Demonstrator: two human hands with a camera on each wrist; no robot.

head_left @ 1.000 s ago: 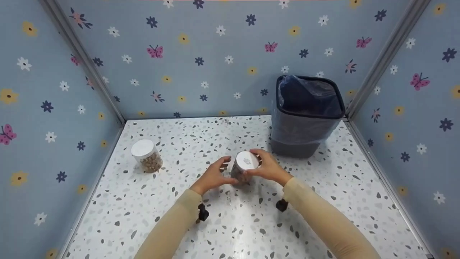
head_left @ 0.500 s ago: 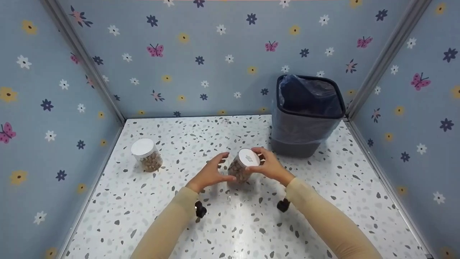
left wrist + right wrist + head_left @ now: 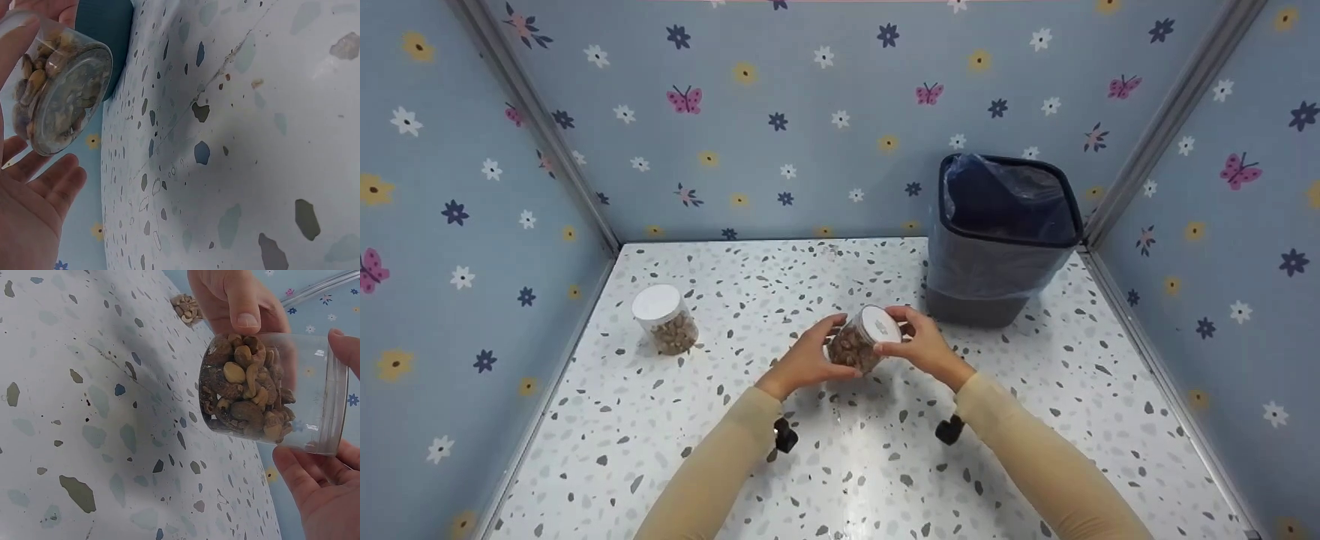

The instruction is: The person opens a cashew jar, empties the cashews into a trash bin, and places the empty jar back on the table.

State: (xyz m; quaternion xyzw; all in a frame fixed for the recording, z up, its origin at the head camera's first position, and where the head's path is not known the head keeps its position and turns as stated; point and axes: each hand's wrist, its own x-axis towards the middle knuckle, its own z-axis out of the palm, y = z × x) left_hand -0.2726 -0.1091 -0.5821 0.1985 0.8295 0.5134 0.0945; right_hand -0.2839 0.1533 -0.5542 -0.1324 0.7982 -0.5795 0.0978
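Note:
In the head view a clear jar [image 3: 851,349] with a white lid [image 3: 880,325] is tilted above the table, lid toward the right. My right hand [image 3: 928,351] grips it at the lid end, thumb in front and fingers behind. The left hand [image 3: 802,363] holds the jar's lower body between thumb and fingers. Cashew-like nuts [image 3: 247,391] lie toward the base in the right wrist view, where the left thumb [image 3: 246,318] presses the clear wall. The left wrist view shows the jar's round base [image 3: 74,101] raised off the table.
Another white-lidded jar [image 3: 675,334] of nuts stands upright at the left. A grey bin [image 3: 990,277] with a clear liner stands at the back right. Flower-patterned walls [image 3: 810,135] enclose the speckled table [image 3: 735,285] at the back and both sides.
The jar has come up and tilted, its base swinging to the left, while the right hand keeps the lid end. The left hand has closed in around its lower body.

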